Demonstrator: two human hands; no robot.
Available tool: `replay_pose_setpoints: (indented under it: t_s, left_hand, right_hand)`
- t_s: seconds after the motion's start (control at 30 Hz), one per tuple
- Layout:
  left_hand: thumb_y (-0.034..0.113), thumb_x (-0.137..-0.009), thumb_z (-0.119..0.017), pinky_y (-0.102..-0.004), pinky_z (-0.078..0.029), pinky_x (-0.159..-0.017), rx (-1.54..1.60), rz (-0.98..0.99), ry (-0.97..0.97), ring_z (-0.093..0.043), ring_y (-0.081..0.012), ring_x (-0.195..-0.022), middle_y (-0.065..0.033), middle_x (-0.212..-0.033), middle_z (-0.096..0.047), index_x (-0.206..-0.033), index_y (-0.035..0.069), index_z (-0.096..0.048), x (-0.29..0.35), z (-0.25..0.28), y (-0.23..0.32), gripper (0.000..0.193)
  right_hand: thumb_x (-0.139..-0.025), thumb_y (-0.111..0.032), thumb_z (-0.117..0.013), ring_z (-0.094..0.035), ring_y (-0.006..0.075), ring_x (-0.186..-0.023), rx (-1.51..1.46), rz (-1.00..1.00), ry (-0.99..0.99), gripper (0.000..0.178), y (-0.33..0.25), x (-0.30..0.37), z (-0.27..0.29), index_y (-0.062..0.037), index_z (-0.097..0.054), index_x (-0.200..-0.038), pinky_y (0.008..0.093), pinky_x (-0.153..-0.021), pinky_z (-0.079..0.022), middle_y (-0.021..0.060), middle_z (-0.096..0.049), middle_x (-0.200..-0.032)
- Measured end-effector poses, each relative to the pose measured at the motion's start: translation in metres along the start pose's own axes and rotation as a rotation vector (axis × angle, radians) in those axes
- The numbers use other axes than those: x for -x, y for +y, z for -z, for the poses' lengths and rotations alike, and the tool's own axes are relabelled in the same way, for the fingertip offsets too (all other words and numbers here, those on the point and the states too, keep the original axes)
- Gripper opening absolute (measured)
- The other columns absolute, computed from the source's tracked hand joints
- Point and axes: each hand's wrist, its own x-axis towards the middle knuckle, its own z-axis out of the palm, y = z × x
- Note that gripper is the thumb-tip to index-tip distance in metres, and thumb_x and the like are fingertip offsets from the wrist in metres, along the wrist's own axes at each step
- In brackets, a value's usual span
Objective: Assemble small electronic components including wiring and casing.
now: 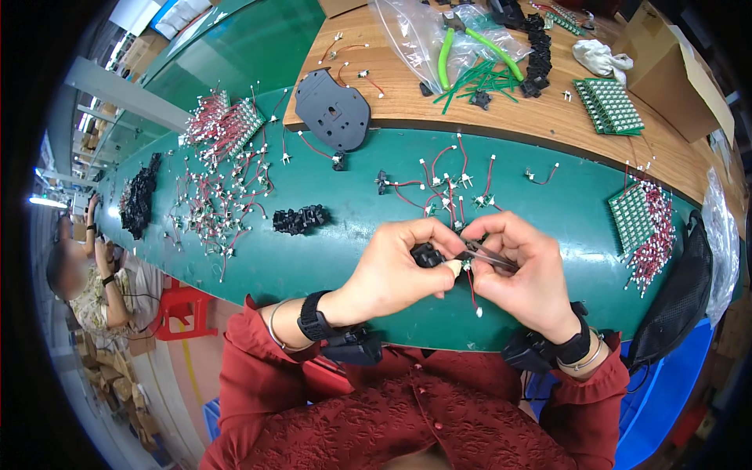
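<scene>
My left hand [392, 270] is closed around small black plastic parts [427, 255], its thumb and forefinger pinched toward my right hand. Metal tweezers [493, 257] sit between the thumb and fingers of my right hand [533, 274], their tips meeting my left fingertips. From between the hands hangs a short red wire [473, 291] with a white plug; the part at its upper end is mostly covered by fingers. Just beyond my hands, several small boards with red wires [450, 188] lie on the green table mat [337, 258].
Left are a pile of wired boards [215, 196] and black part clusters [299, 219]. A dark grey plate [333, 110] overlaps the wooden board's edge [548, 141]. Green-handled cutters [482, 47] lie beyond. Right are a green board panel [630, 219] and black pouch [677, 286]. Another person [102, 290] sits far left.
</scene>
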Motion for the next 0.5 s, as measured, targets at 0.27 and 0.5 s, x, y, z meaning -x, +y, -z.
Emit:
replay_pose_setpoints:
  t_s: [0.27,0.5]
  left_hand:
    - [-0.004,-0.075,-0.059,-0.0194,-0.046,-0.05,-0.027,-0.31,0.228,-0.056,-0.0074,-0.057,-0.0038,-0.075,-0.06,-0.084,-0.001,-0.062,-0.003,0.034,0.025,0.01]
    - [0.001,-0.071,-0.06,-0.0182,-0.042,-0.049,-0.39,-0.329,0.536,-0.052,-0.0046,-0.054,-0.0016,-0.068,-0.06,-0.081,-0.001,-0.063,0.004,0.066,0.045,0.011]
  right_hand:
    - [-0.076,-0.003,-0.064,-0.052,0.0029,-0.066,-0.396,-0.046,0.127,0.027,-0.002,-0.004,0.011,0.0014,-0.056,-0.102,0.0158,-0.061,-0.041,0.0003,-0.059,-0.075]
    - [-0.077,-0.003,-0.063,-0.052,0.0029,-0.068,-0.313,-0.003,0.175,0.023,-0.004,-0.004,0.015,0.0023,-0.057,-0.099,0.016,-0.06,-0.041,0.001,-0.059,-0.078]
